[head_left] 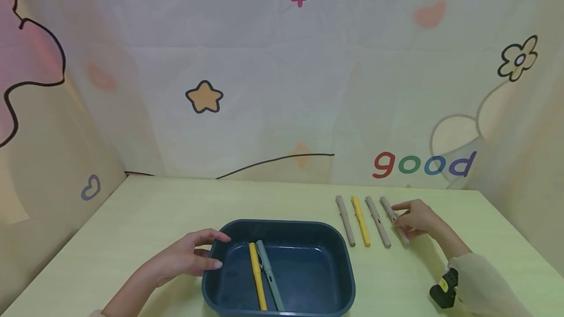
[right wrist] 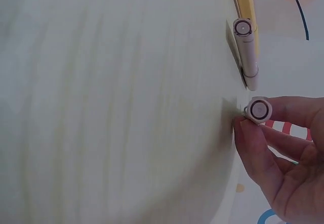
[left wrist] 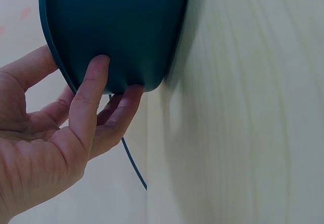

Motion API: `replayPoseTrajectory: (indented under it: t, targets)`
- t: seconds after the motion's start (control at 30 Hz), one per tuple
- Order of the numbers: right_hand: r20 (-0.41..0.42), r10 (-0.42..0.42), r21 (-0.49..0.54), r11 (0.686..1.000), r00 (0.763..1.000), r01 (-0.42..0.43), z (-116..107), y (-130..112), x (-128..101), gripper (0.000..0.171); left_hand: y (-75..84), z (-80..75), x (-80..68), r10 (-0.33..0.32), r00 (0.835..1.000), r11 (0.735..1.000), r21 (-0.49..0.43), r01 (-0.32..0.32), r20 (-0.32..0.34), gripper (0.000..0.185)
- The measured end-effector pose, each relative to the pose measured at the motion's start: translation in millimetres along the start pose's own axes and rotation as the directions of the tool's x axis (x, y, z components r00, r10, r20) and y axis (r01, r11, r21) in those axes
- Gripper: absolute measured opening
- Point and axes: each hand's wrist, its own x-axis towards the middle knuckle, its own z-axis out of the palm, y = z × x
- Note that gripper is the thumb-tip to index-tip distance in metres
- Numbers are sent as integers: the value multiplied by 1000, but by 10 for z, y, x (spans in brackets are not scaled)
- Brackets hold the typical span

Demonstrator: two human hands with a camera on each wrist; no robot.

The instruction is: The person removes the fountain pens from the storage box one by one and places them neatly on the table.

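Pens lie in a row on the pale table (head_left: 145,219) in the head view, and the right hand (head_left: 416,219) pinches the rightmost beige pen (head_left: 394,219), which lies beside another beige pen (head_left: 378,221), a yellow pen (head_left: 361,221) and a third beige one (head_left: 345,220). The left hand (head_left: 185,258) holds the near left corner of the dark teal tray (head_left: 335,238), which contains a yellow pen (head_left: 257,275) and a grey-green pen (head_left: 269,273). Left wrist view: fingers (left wrist: 88,97) press the tray's outer wall (left wrist: 116,27), thumb over the rim. Right wrist view: fingertips (right wrist: 250,143) and thumb close round the pen's end (right wrist: 258,109), low at the table.
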Motion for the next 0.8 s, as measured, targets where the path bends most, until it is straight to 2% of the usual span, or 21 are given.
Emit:
replayPoseTrajectory:
  t: [0.53, 0.8]
  targets:
    - [-8, 4, -36, 999, 1000, -4, 40, 11, 47, 55, -7, -26, -13, 7, 1000, 1000, -11, -7, 4, 53]
    - [6, -11, -11, 1000, 1000, 11, 14, 95, 62, 62, 15, -5, -4, 8, 1000, 1000, -5, -7, 11, 53]
